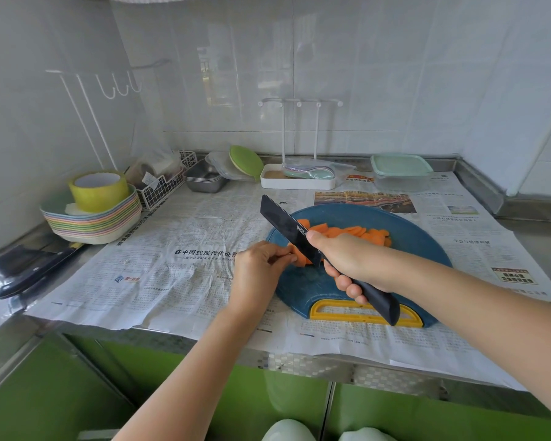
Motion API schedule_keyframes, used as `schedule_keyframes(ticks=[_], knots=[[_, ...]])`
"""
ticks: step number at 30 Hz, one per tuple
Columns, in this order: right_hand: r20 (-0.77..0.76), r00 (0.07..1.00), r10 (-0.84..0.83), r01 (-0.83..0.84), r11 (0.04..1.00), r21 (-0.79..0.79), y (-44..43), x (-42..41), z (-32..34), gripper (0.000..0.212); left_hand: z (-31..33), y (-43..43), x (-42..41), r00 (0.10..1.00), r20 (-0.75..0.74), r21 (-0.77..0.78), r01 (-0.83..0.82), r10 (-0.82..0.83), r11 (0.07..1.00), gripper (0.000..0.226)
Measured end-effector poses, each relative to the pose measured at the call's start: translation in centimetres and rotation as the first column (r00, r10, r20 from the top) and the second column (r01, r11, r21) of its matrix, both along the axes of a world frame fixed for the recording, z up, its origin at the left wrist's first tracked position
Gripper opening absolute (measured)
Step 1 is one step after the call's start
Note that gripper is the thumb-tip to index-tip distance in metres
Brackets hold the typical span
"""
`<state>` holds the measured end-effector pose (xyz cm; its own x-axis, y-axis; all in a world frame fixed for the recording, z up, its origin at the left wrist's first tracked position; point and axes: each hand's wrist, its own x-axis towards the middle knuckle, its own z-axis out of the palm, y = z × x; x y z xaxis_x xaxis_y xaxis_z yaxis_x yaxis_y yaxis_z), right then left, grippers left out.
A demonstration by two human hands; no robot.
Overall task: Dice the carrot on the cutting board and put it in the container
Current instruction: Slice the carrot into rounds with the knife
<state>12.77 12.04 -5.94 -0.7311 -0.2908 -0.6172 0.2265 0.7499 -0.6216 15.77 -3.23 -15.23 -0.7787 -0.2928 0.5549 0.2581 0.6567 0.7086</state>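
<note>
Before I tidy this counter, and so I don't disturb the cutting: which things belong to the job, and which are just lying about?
In use: carrot, black knife, blue cutting board, probably the lidded container.
Lying about: stacked plates, tape roll, metal trays, wire basket, second knife.

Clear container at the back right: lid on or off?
On. The pale green lid sits flat over the clear container, covering its top.
</note>
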Motion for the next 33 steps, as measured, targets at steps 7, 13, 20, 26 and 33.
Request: schedule_keyframes(ticks=[7,13,20,26,33], knots=[[0.015,1.0,0.013,-0.013,1.0,-0.002,-0.2,-0.2,0.2,0.066,-0.1,-0.1,-0.2,1.0,0.001,-0.002,-0.01,0.01,1.0,0.009],[-0.056,0.998,0.005,0.0,0.996,0.093,-1.5,0.2,-0.3,0.068,0.0,-0.2,-0.1,0.999,0.049,0.066,0.0,-0.004,0.998,0.008],[-0.039,0.999,0.009,-0.004,0.993,0.114,-2.2,0.3,-0.2,0.069,0.4,-0.3,0.1,0.995,0.081,0.139,0.043,-0.055,0.989,0.011],[-0.197,0.98,0.012,-0.005,0.999,0.035,-2.1,0.7,-1.2,0.053,0.6,-0.3,0.3,0.992,0.106,0.189,0.049,-0.069,0.981,0.032],[-0.223,0.975,-0.005,0.038,0.989,0.143,-3.1,1.1,-2.3,0.07,0.9,-0.5,0.4,0.989,0.134,0.266,0.03,-0.068,0.964,0.041]])
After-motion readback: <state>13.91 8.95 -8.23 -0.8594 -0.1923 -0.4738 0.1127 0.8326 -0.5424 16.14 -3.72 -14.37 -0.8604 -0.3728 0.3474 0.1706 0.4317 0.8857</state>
